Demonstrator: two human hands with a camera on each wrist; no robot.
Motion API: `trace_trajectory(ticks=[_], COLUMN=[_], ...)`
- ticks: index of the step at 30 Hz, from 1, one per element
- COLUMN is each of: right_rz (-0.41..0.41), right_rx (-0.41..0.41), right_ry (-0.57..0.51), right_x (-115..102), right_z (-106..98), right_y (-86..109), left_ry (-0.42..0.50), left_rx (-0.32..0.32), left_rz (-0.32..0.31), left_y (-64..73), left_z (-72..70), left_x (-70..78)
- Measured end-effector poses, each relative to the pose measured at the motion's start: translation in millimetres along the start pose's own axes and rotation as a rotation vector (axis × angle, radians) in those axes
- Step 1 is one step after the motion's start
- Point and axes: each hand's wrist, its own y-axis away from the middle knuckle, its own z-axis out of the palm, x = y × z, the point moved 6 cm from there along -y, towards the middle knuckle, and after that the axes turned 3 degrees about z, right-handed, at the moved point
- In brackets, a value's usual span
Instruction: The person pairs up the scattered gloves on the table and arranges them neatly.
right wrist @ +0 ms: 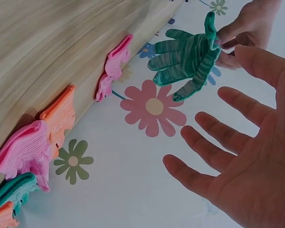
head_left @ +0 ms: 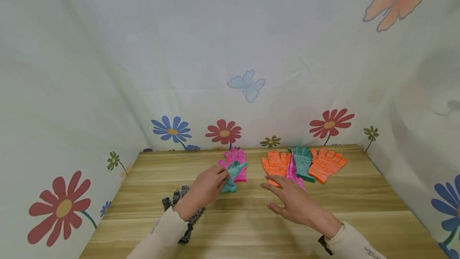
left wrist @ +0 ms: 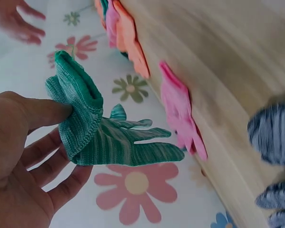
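Observation:
My left hand (head_left: 206, 189) pinches a green knit glove (left wrist: 118, 142) by its cuff, thumb on one side and fingers on the other. In the right wrist view the same green glove (right wrist: 187, 59) hangs in the air with its fingers spread. Behind it in the head view, a pink glove (head_left: 237, 157) lies on the table. My right hand (head_left: 292, 199) hovers above the table with fingers extended and holds nothing. Just beyond it are an orange glove (head_left: 276, 161) and a pink glove (head_left: 294, 174), partly hidden by the hand.
A dark green glove (head_left: 302, 161) and another orange glove (head_left: 327, 163) lie at the back right of the wooden table (head_left: 248, 223). Black-and-grey gloves (head_left: 194, 219) lie at the left, partly beneath my left forearm. A flowered curtain (head_left: 201, 51) surrounds the table.

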Motion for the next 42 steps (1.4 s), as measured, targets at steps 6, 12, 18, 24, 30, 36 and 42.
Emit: trace_trajectory(ticks=[6,12,18,24,30,36,42], right_rz=[-0.003,0.0,0.005,0.001,-0.012,-0.049,-0.094], right_rx=[0.002,-0.024,-0.044,-0.059,-0.105,-0.189,-0.282], right_ry=[0.008,-0.028,-0.055,-0.07,-0.077,-0.044,0.005], right_x=[0,0,-1,0,0,-5,-11], right_z=[2,6,10,15,22,38,57], right_y=[-0.2,-0.1,1.0,0.3,-2.7,-6.3,-12.7], left_ry=[0.029,0.038,0.064,0.093,0.118,0.137,0.13], left_rx=[-0.041,-0.125,-0.209,-0.248,-0.287,-0.311,-0.363], left_rz=[0.026,0.031,0.035,0.06,0.063,0.053,0.014], left_y=[6.7,15.2,24.8,34.1,40.1,42.7,50.1], left_z=[7.3,20.5,38.5,52.7,62.6,60.6,63.6], left_x=[18.1,29.9,37.8,43.8,47.1,49.1,46.3])
